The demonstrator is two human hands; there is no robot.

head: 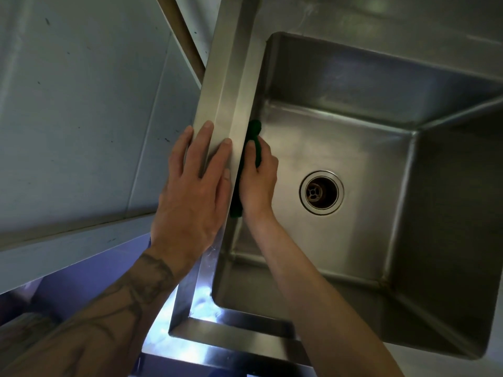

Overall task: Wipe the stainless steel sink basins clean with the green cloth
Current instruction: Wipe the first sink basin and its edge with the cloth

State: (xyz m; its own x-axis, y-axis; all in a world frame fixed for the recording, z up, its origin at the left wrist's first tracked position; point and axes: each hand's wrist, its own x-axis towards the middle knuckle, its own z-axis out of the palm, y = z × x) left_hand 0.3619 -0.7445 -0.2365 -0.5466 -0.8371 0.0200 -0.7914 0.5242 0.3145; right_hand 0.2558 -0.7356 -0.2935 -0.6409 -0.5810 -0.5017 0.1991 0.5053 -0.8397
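A stainless steel sink basin (353,148) fills the right of the head view, with a round drain (321,192) in its floor. My right hand (258,178) is inside the basin and grips a dark green cloth (254,131), pressing it against the basin's left inner wall just under the rim. The cloth's lower end shows below my wrist; its middle is hidden by my hand. My left hand (196,191) rests flat on the sink's raised left rim (228,77), fingers straight and spread over the edge.
A pale grey wall panel (81,104) stands left of the sink. A brown strip (182,31) runs between the wall and the rim at the top. The sink's front edge (231,336) shines with reflected light. The right basin wall (457,227) is in shadow.
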